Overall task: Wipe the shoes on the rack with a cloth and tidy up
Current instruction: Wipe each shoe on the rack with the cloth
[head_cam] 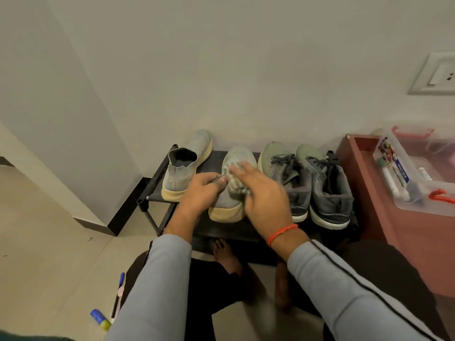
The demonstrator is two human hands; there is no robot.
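1. Shoes are lined up on the black rack (157,178); the grey slip-on shoe (231,193) stands second from the left.
2. Its collar is pinched by the left hand (203,190).
3. The cloth (236,180) is pressed onto its upper by the right hand (261,193), fingers mostly straight.
4. Two laced sneakers (307,178) are seen just beside it, to the right.
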